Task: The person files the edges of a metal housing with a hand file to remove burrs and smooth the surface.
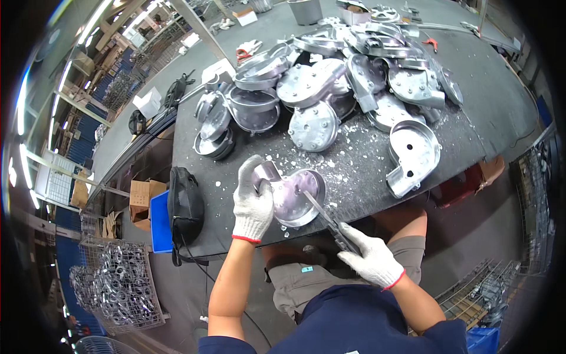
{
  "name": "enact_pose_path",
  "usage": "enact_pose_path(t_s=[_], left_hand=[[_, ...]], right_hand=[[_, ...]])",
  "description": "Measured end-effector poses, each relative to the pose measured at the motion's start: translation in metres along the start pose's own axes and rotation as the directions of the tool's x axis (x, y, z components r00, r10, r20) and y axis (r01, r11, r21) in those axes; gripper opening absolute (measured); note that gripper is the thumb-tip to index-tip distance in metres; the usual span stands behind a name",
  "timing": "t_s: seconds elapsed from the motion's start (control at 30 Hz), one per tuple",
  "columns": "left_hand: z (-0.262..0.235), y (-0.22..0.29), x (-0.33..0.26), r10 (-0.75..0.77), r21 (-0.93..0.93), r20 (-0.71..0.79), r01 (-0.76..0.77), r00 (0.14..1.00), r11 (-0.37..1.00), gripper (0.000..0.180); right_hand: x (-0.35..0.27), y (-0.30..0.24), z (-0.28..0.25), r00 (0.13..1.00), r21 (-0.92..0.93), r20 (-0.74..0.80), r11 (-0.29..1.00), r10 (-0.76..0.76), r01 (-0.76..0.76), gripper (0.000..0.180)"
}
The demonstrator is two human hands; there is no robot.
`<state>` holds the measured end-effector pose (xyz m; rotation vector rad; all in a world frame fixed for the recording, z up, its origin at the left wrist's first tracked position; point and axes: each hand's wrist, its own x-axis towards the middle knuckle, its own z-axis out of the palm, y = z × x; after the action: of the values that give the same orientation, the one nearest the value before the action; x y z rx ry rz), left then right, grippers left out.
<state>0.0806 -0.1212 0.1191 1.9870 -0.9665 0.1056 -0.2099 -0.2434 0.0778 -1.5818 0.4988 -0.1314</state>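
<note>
Casting (293, 197) at near table (365, 177) edge, open side up, gripped at its spout by gloved left hand (252, 203), fingers wrapped round it. File (326, 218) clasped in gloved right hand (371, 259), fingers closed on handle, tip resting inside casting. Metal chips (348, 150) scattered just beyond. Pile of castings (336, 76) farther back. Black bag (185, 206) left of casting, at table corner.

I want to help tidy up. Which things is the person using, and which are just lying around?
In use:
left hand holding metal casing
right hand holding file

Lying around:
pile of casings
metal chips
black bag
cardboard box
wire basket
</note>
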Motion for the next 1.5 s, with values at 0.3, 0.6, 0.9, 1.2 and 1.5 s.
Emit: enact_pose_path(t_s=[0.3,0.6,0.9,1.2,1.5], left_hand=[[0.003,0.004,-0.017,0.006,0.054,0.032,-0.007,0.999,0.999,0.061],[0.014,0.025,-0.021,0.135,0.099,-0.010,-0.134,0.991,0.986,0.076],[0.027,0.044,-0.018,0.298,0.277,0.076,-0.307,0.952,0.911,0.060],[0.031,0.051,-0.014,0.315,0.287,0.109,-0.334,0.943,0.898,0.058],[0.027,0.037,-0.029,0.397,0.246,0.040,-0.395,0.917,0.885,0.058]], right_hand=[[-0.002,0.000,0.001,1.000,-0.097,0.012,0.995,-0.012,0.013,0.065],[0.012,0.003,0.004,0.985,-0.320,-0.019,0.934,-0.171,0.156,0.061],[0.022,-0.047,-0.022,0.969,-0.710,0.066,0.672,-0.236,0.212,0.054],[0.015,-0.035,-0.035,0.976,-0.745,0.051,0.642,-0.211,0.178,0.053],[0.007,0.000,0.012,0.997,-0.054,-0.057,0.997,0.050,-0.053,0.066]])
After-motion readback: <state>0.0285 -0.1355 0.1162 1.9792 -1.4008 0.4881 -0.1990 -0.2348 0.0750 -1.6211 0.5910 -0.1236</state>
